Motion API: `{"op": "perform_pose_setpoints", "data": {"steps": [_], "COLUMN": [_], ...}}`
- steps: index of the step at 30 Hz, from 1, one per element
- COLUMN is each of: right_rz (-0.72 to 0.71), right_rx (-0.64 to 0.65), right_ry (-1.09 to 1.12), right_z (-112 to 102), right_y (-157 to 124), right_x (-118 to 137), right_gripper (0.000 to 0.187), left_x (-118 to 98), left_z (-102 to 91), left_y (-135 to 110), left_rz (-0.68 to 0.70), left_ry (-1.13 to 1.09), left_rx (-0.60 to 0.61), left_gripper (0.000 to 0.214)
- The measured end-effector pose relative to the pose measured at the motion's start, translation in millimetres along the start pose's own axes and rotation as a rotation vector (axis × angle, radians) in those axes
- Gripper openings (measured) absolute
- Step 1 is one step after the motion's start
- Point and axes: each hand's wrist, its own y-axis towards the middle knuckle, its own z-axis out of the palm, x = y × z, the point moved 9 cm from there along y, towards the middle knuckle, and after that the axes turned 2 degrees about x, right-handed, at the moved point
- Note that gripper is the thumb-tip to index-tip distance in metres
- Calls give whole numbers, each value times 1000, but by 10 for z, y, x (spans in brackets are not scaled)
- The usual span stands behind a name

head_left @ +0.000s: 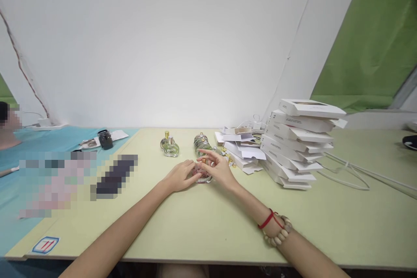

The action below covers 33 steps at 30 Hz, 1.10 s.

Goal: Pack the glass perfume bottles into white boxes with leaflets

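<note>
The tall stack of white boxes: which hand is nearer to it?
Right. The right hand is left of the stack, at the pink bottle; the left hand is farther left, at the bottle's left side.

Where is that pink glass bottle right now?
In the head view, the pink glass bottle is below centre on the yellow table, between the person's left hand and right hand, in front of the clustered glass bottles.

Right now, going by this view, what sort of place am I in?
Probably a small workroom: several glass bottles stand on a plain table, and a tall stack of white boxes rises to the right.
</note>
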Motion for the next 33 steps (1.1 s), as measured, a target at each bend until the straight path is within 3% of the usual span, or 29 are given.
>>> {"op": "perform_pose_setpoints", "data": {"steps": [3, 7, 11, 16, 23, 33], "right_rz": [27, 111, 181, 152, 148, 240], "right_rx": [17, 54, 37, -12, 83, -8], "right_ry": [60, 213, 294, 242, 349, 335], "right_z": [-15, 4, 22, -8, 58, 23], "right_y": [20, 33, 20, 26, 29, 23], "right_x": [-49, -149, -220, -242, -214, -374], "right_gripper": [60, 65, 60, 45, 50, 49], "left_x": [-4, -14, -16, -11, 25, 9], "left_z": [-1, -2, -11, -8, 11, 1], "left_y": [0, -1, -3, -4, -1, 5], "left_rz": [-1, 2, -5, 0, -12, -11], "left_ry": [12, 7, -7, -7, 20, -9], "left_rx": [6, 26, 25, 10, 16, 19], "left_gripper": [31, 32, 33, 32, 32, 36]}}
